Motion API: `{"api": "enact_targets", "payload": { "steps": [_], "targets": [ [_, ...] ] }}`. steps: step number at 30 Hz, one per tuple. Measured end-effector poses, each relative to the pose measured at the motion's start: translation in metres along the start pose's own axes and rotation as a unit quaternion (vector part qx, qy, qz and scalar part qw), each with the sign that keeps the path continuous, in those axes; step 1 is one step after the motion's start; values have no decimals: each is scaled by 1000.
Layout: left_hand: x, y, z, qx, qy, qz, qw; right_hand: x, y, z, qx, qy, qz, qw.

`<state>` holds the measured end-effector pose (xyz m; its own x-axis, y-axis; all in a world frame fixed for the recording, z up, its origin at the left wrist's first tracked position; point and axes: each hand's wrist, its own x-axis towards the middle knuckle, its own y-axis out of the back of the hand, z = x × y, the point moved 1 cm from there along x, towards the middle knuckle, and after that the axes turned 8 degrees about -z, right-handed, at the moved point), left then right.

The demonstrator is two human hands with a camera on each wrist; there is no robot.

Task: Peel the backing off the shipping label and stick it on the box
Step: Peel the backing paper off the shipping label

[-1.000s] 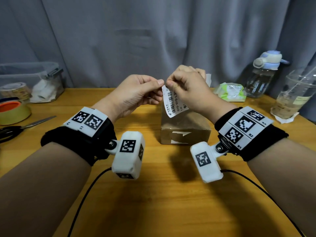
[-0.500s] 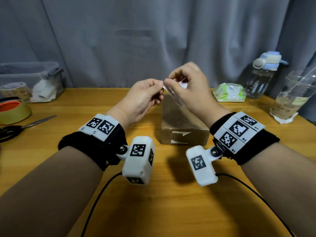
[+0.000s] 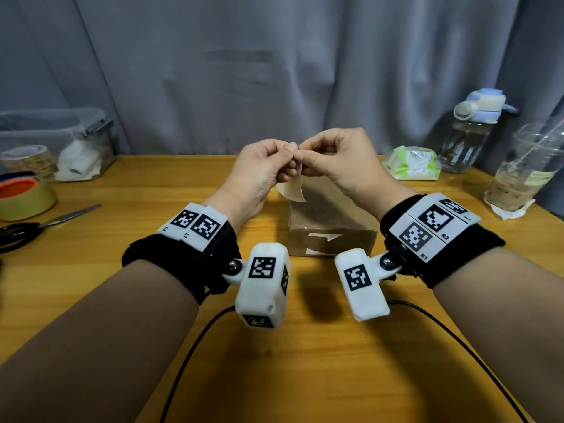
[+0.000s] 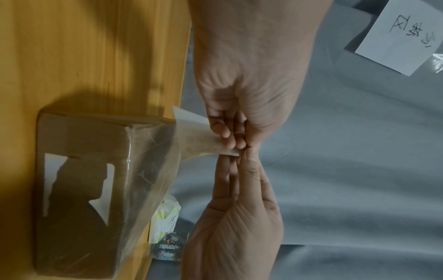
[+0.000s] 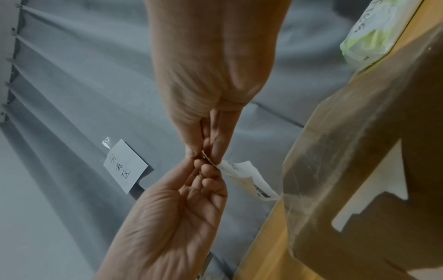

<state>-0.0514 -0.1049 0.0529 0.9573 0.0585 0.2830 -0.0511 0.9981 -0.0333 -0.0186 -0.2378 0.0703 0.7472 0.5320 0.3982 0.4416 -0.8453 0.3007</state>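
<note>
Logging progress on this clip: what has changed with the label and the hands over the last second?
The shipping label has turned: its barcode faced the camera a second ago, now the plain back does, and it hangs lower. The left hand and right hand have closed in, both pinching its top corner; whether the backing has begun to peel cannot be told. The box has not moved.

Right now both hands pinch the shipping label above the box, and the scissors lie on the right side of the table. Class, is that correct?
Not quite. The scissors lie on the left side of the table, as the head view shows. The rest stands: left hand and right hand both pinch the shipping label above the box.
</note>
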Motion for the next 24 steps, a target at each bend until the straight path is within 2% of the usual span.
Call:
{"api": "enact_targets", "payload": {
  "steps": [15,20,24],
  "targets": [
    [-2,0,-1,133,-25,1,991,0,-6,8,33,-19,28,999],
    [-4,3,-6,86,-29,0,996,-4,-6,11,31,-10,20,999],
    [-7,5,-7,40,2,-2,999,-5,-6,15,-47,-2,14,999]
  ]
}}
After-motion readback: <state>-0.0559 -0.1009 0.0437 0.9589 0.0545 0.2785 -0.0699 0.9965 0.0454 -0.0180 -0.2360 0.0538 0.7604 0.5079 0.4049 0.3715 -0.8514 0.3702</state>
